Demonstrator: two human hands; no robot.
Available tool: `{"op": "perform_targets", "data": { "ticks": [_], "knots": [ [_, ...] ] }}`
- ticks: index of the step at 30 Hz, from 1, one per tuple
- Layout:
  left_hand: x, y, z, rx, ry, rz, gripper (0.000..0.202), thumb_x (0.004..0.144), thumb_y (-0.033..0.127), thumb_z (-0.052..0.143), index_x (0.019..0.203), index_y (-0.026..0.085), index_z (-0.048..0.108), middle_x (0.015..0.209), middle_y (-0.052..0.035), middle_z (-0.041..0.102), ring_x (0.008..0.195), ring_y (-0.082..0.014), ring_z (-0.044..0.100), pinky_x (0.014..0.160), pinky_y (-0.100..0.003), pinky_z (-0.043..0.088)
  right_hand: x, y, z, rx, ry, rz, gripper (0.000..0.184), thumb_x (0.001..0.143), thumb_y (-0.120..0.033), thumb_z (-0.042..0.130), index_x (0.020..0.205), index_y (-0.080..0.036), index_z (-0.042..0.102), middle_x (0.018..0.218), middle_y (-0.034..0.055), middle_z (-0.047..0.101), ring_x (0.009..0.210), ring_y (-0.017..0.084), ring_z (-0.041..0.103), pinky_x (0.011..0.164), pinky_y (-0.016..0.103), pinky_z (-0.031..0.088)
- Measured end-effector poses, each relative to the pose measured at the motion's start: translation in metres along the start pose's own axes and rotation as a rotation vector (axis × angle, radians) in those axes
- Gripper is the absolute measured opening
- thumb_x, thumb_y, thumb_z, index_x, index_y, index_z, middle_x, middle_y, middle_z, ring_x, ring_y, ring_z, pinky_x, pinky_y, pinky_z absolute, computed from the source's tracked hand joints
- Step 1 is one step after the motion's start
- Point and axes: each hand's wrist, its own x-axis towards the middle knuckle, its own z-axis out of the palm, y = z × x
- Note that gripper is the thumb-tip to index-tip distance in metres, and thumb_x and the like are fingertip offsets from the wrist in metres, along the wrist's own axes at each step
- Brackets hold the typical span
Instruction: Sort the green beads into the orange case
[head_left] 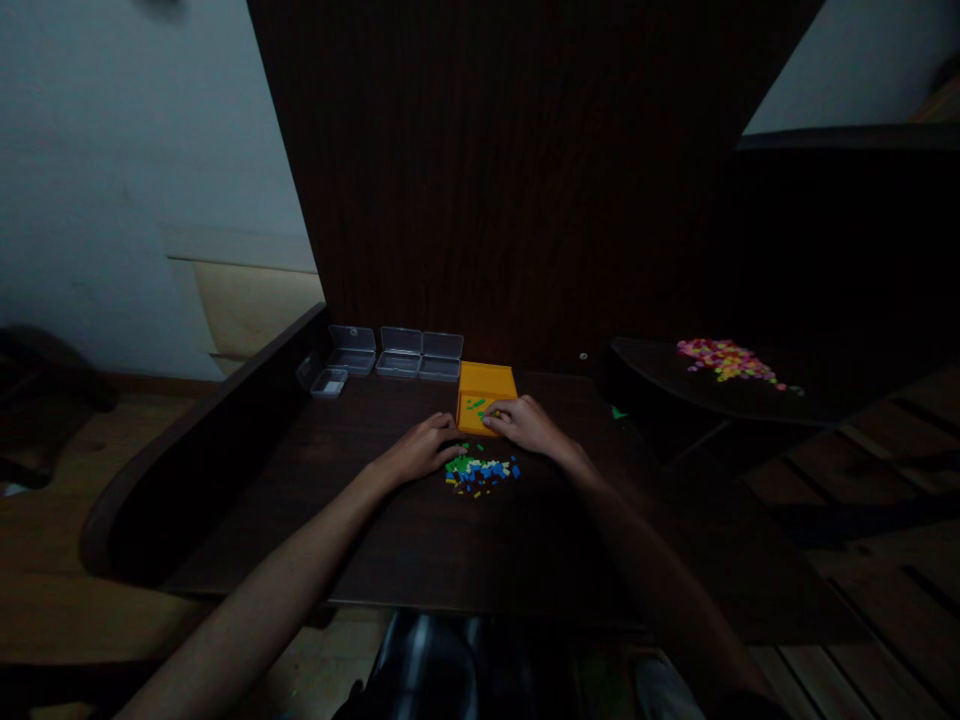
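A yellow box (487,378) lies with its lid folded back on the dark table, and a few small green bricks (477,404) are inside it. My right hand (529,425) reaches over the box's right side, thumb and fingertips pinched together low inside; what they hold is too small to make out. In front of the box is a loose pile of tiny bricks (487,470) in green, blue, pale yellow and yellow. My left hand (424,448) rests on the table at the pile's left edge, fingers curved but apart, the tips close to the green bricks.
Several clear plastic cases (400,362) stand with lids up along the back left, and a smaller one (328,382) is beside them. A raised side panel (217,420) borders the table's left. At right, a heap of pink, red and yellow pieces (727,360) lies on a dark surface.
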Motion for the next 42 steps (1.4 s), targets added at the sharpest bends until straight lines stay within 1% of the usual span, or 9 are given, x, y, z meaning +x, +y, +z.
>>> {"op": "perform_targets", "data": {
  "ticks": [6, 10, 16, 24, 29, 32, 35, 38, 42],
  "knots": [
    [0.001, 0.001, 0.002, 0.004, 0.015, 0.022, 0.024, 0.093, 0.032, 0.055, 0.102, 0.016, 0.069, 0.095, -0.0066, 0.058, 0.095, -0.0191, 0.056, 0.087, -0.029, 0.046, 0.026, 0.009, -0.002, -0.15, -0.028, 0.121, 0.023, 0.088, -0.03, 0.057, 0.098, -0.019, 0.074, 0.085, 0.005, 0.074, 0.074, 0.016, 0.064, 0.063, 0.022, 0.039],
    [0.002, -0.001, 0.005, 0.01, 0.024, 0.036, 0.023, 0.094, 0.031, 0.053, 0.098, 0.016, 0.069, 0.092, -0.0062, 0.058, 0.092, -0.0182, 0.056, 0.085, -0.029, 0.046, 0.036, 0.012, 0.003, -0.199, -0.077, 0.133, 0.022, 0.088, -0.03, 0.056, 0.098, -0.02, 0.074, 0.088, 0.0053, 0.074, 0.079, 0.017, 0.065, 0.064, 0.022, 0.039],
    [0.002, -0.004, 0.009, 0.007, 0.033, 0.045, 0.023, 0.095, 0.029, 0.051, 0.099, 0.016, 0.069, 0.092, -0.0067, 0.059, 0.092, -0.0181, 0.056, 0.084, -0.029, 0.046, 0.039, 0.016, 0.009, -0.218, -0.126, 0.114, 0.024, 0.088, -0.029, 0.055, 0.1, -0.021, 0.074, 0.09, 0.0054, 0.074, 0.083, 0.018, 0.066, 0.068, 0.024, 0.041],
    [0.001, 0.001, 0.006, 0.025, 0.037, 0.037, 0.025, 0.096, 0.031, 0.048, 0.098, 0.017, 0.069, 0.091, -0.0064, 0.058, 0.092, -0.0181, 0.055, 0.085, -0.029, 0.046, 0.038, 0.015, 0.007, -0.223, -0.135, 0.125, 0.026, 0.088, -0.029, 0.054, 0.105, -0.023, 0.073, 0.096, 0.0046, 0.075, 0.087, 0.018, 0.067, 0.07, 0.024, 0.042],
    [-0.001, -0.001, 0.005, -0.001, 0.026, 0.021, 0.025, 0.096, 0.031, 0.05, 0.104, 0.017, 0.069, 0.093, -0.0059, 0.058, 0.093, -0.0178, 0.055, 0.086, -0.029, 0.046, 0.032, 0.017, 0.003, -0.205, -0.098, 0.117, 0.029, 0.089, -0.027, 0.052, 0.108, -0.022, 0.073, 0.096, 0.005, 0.075, 0.085, 0.018, 0.067, 0.071, 0.023, 0.043],
    [-0.002, -0.003, 0.004, -0.023, 0.027, 0.014, 0.025, 0.095, 0.029, 0.051, 0.109, 0.018, 0.068, 0.093, -0.0056, 0.058, 0.093, -0.0178, 0.055, 0.088, -0.029, 0.046, 0.022, 0.017, 0.0, -0.156, -0.049, 0.09, 0.028, 0.089, -0.026, 0.052, 0.106, -0.02, 0.074, 0.085, 0.0046, 0.074, 0.075, 0.017, 0.066, 0.067, 0.023, 0.042],
    [-0.002, -0.005, 0.002, -0.034, 0.024, 0.006, 0.024, 0.095, 0.028, 0.052, 0.111, 0.02, 0.068, 0.094, -0.0055, 0.059, 0.094, -0.0178, 0.055, 0.088, -0.03, 0.046, 0.008, 0.013, 0.0, -0.049, -0.023, 0.027, 0.026, 0.088, -0.026, 0.054, 0.102, -0.018, 0.074, 0.073, 0.0025, 0.071, 0.063, 0.013, 0.061, 0.059, 0.022, 0.039],
    [-0.003, -0.006, -0.001, -0.044, 0.005, -0.003, 0.025, 0.093, 0.027, 0.054, 0.113, 0.02, 0.067, 0.094, -0.0057, 0.059, 0.094, -0.0181, 0.055, 0.088, -0.029, 0.046, -0.007, 0.006, 0.004, 0.017, -0.063, -0.03, 0.022, 0.087, -0.026, 0.057, 0.096, -0.017, 0.075, 0.07, 0.0017, 0.069, 0.059, 0.011, 0.059, 0.057, 0.021, 0.037],
    [-0.005, -0.005, -0.004, -0.057, -0.016, -0.004, 0.027, 0.094, 0.025, 0.052, 0.117, 0.019, 0.065, 0.098, -0.0069, 0.06, 0.096, -0.0184, 0.055, 0.089, -0.03, 0.045, -0.019, -0.004, 0.01, -0.042, -0.144, -0.044, 0.021, 0.086, -0.028, 0.059, 0.097, -0.019, 0.075, 0.078, 0.0034, 0.073, 0.068, 0.014, 0.064, 0.063, 0.022, 0.041]
  ]
}}
